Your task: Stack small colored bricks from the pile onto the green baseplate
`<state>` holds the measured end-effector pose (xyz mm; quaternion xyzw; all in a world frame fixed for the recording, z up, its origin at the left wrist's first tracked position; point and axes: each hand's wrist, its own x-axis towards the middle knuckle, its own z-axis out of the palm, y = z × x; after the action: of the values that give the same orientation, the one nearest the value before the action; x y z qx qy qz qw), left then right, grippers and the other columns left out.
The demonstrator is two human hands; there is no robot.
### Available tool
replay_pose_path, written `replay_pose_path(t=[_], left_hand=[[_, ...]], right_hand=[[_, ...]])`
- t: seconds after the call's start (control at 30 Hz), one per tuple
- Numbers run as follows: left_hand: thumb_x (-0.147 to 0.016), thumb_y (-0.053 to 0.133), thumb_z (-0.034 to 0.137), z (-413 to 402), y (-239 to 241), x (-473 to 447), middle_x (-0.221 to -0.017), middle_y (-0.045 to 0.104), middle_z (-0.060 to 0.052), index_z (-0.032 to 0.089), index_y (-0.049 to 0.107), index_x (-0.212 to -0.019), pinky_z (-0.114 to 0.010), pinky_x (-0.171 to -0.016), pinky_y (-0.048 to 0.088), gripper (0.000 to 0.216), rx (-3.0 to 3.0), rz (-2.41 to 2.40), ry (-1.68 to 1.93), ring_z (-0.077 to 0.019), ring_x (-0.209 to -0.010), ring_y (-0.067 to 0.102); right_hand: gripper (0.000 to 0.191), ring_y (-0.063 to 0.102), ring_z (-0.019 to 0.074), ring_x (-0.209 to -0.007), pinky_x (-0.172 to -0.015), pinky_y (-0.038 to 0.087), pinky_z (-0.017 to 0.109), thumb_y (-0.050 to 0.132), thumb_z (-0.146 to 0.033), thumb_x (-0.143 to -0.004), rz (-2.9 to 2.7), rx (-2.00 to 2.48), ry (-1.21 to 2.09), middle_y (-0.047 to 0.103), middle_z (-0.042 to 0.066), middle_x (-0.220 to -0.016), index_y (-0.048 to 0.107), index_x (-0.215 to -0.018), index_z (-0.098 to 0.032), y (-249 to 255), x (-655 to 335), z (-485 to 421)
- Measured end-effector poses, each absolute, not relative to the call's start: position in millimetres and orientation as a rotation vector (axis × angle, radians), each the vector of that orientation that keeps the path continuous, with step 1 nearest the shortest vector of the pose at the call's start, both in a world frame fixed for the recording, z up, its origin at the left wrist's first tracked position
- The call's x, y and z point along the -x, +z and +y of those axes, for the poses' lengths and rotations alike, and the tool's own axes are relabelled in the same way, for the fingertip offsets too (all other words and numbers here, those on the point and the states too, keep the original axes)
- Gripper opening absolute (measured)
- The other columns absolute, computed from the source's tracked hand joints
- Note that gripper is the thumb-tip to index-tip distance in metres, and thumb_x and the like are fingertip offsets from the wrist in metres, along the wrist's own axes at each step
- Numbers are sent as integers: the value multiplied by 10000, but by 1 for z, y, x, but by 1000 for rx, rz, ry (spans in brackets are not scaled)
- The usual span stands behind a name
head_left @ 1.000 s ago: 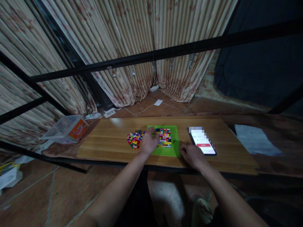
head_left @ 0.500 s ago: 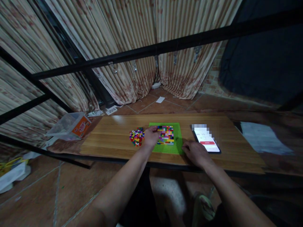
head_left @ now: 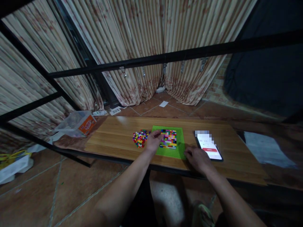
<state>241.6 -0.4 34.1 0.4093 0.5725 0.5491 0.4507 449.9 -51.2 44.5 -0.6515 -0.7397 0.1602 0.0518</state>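
Note:
A green baseplate [head_left: 176, 152] lies on the wooden table [head_left: 113, 138] and carries a block of many-coloured small bricks [head_left: 169, 138]. My left hand [head_left: 153, 141] rests over the plate's left edge, fingers bent toward the block's left side in a pinch; what it holds is too small to see. Left of it sits a loose pile of coloured bricks [head_left: 140, 138]. My right hand [head_left: 197, 159] lies knuckles up on the table by the plate's near right corner, fingers curled.
A phone [head_left: 208, 148] with a lit screen lies right of the plate. A clear plastic box [head_left: 77, 123] with an orange label sits at the table's left end. Black metal bars cross the view above; curtains hang behind.
My left hand has drawn back slightly from the plate's far left corner to the block's left side. The right hand stays put. The view has shifted a little.

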Motion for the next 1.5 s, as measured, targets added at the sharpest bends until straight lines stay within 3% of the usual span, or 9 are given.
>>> replay_pose_path(t=[0.27, 0.4, 0.7, 1.5], left_hand=[[-810, 647, 258, -30, 14, -217, -973, 733, -81, 152, 682, -1035, -316, -886, 536, 251, -1217, 1466, 1352, -161, -903, 686], [-821, 637, 288, -47, 2, -213, -1122, 694, -121, 152, 642, -1131, -351, -945, 524, 339, -1431, 1430, 1349, -190, -1038, 665], [-815, 610, 193, -63, 1, -218, -1112, 673, -80, 197, 569, -1245, -393, -956, 525, 432, -1898, 1527, 1259, -194, -1042, 640], [-791, 571, 109, -66, 3, -223, -1110, 659, -84, 183, 542, -1269, -383, -946, 533, 484, -1947, 1617, 1192, -195, -1057, 626]], right_hand=[[233, 660, 184, -864, -676, 391, 254, 475, -236, -906, -2242, 1991, 478, 730, 66, -930, 702, -861, -211, 45, -448, -50], [230, 661, 182, -888, -684, 387, 250, 474, -241, -910, -2218, 2003, 487, 731, 58, -944, 696, -856, -216, 46, -446, -50], [215, 659, 188, -925, -715, 382, 254, 480, -215, -906, -2199, 2016, 483, 727, 69, -989, 695, -894, -199, 46, -445, -50], [231, 657, 184, -886, -715, 386, 257, 469, -242, -931, -2221, 2003, 489, 722, 70, -967, 694, -905, -198, 41, -446, -50]])
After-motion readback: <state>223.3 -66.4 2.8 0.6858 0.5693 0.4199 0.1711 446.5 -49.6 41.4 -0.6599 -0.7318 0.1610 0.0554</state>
